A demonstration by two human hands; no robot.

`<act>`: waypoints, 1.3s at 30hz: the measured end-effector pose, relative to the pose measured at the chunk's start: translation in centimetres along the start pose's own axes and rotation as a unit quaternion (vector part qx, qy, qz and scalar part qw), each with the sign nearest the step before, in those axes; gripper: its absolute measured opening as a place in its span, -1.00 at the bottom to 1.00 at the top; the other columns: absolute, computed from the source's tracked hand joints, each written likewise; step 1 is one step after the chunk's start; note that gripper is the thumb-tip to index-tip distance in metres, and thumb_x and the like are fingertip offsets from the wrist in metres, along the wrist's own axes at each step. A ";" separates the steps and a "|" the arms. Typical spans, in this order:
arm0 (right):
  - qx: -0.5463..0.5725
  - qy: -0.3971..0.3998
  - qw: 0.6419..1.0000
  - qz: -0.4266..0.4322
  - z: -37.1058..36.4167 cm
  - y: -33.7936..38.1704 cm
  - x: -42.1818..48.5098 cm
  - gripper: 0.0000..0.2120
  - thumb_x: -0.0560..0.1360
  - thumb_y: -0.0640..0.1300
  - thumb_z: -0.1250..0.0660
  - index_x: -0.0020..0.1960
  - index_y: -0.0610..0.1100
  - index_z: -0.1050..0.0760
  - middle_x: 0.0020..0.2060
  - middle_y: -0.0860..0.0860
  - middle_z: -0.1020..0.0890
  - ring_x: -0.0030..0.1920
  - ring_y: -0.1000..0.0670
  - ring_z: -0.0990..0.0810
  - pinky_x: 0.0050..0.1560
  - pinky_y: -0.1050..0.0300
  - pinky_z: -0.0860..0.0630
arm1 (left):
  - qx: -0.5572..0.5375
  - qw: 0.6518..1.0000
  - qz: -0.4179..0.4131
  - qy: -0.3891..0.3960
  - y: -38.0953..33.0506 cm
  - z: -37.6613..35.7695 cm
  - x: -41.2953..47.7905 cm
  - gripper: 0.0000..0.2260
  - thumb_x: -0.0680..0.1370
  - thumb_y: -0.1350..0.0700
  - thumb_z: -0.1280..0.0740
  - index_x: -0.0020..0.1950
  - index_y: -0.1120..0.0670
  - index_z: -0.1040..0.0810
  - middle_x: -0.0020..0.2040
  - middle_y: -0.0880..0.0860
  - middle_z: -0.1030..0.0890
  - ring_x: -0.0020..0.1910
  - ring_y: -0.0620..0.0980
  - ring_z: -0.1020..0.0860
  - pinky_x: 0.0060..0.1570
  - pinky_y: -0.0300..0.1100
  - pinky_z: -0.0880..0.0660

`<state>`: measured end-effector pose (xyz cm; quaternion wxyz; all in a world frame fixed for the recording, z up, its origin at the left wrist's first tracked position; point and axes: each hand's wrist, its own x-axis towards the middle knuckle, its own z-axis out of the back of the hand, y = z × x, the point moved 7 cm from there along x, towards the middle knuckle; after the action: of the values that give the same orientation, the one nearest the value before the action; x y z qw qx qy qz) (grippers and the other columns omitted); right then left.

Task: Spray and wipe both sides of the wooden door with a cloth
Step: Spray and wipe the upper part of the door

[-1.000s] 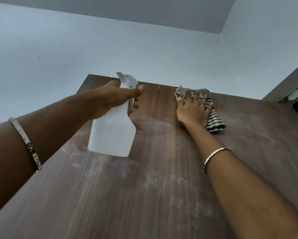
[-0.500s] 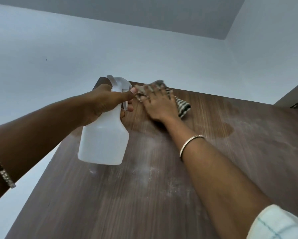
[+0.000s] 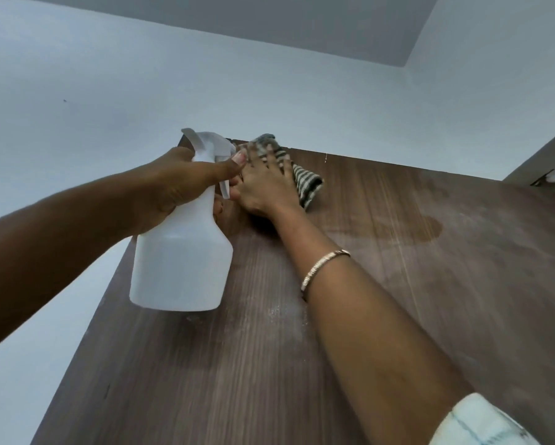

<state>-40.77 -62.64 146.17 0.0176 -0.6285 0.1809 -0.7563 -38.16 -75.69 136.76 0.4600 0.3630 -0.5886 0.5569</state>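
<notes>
The left hand (image 3: 180,184) is wrapped round the neck of a white spray bottle (image 3: 181,261), thumb laid across the trigger head, holding it in front of the far left corner of the wooden door (image 3: 398,316). Just to its right, the right hand (image 3: 263,187) lies with fingers spread flat, pressing a striped cloth (image 3: 305,184) against the door close to its far top edge. A bracelet (image 3: 324,271) circles the right wrist, a darker wet patch (image 3: 424,229) marks the wood right of the cloth, and a pale sleeve (image 3: 481,422) shows at the near right corner.
</notes>
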 end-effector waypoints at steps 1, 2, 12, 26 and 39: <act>0.005 0.007 1.000 0.012 0.1 -0.5 -0.5 -0.40 0.71 0.23 0.07 0.68 0.13 0.13 0.68 0.06 0.14 0.66 -0.09 0.24 0.60 -0.23 0.30 | -0.001 1.000 -0.001 -0.001 -0.1 0.0 0.0 -0.63 0.51 -0.19 -0.39 0.05 0.10 -0.58 -0.18 0.08 -0.70 -0.56 -0.16 -0.56 -0.55 -0.30 -0.48; 0.003 0.010 1.000 0.017 0.2 -1.5 -1.0 -0.42 0.71 0.25 0.10 0.68 0.16 0.13 0.68 0.09 0.13 0.66 -0.05 0.23 0.61 -0.20 0.31 | -0.005 1.000 0.001 0.005 -0.2 -0.2 -0.1 -0.63 0.51 -0.19 -0.39 0.05 0.11 -0.59 -0.15 0.09 -0.71 -0.55 -0.15 -0.56 -0.55 -0.30 -0.49; 0.019 -0.036 0.966 -0.256 3.4 -18.1 -2.3 -0.41 0.71 0.20 0.13 0.70 0.07 0.10 0.69 0.00 0.09 0.66 -0.15 0.21 0.59 -0.30 0.29 | 0.007 0.998 0.005 0.058 0.4 -0.1 0.5 -0.47 0.44 -0.30 -0.38 0.13 0.12 -0.61 -0.04 0.09 -0.74 -0.32 -0.01 -0.61 -0.21 -0.08 -0.57; 0.006 -0.007 0.999 -0.033 2.7 -12.8 -3.7 -0.42 0.71 0.25 0.08 0.69 0.16 0.08 0.68 0.13 0.09 0.66 0.02 0.18 0.61 -0.14 0.26 | -0.017 0.998 -0.016 0.051 -2.9 -6.4 -0.9 -0.51 0.48 -0.23 -0.40 0.05 0.20 -0.64 -0.08 0.14 -0.74 -0.51 -0.06 -0.53 -0.48 -0.22 -0.52; 0.004 -0.051 0.968 -0.244 7.1 -39.0 -13.5 -0.42 0.71 0.25 0.10 0.69 0.13 0.06 0.68 0.07 0.06 0.67 -0.04 0.14 0.62 -0.20 0.23 | 0.004 0.996 0.013 0.087 -5.8 -17.9 -1.3 -0.49 0.47 -0.25 -0.40 0.07 0.19 -0.63 -0.08 0.13 -0.73 -0.41 -0.04 -0.56 -0.36 -0.14 -0.56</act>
<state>-23.28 -24.63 146.02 -0.1557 -0.6910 0.0180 -0.7056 -29.88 -58.77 136.59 0.5008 0.3070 -0.5492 0.5944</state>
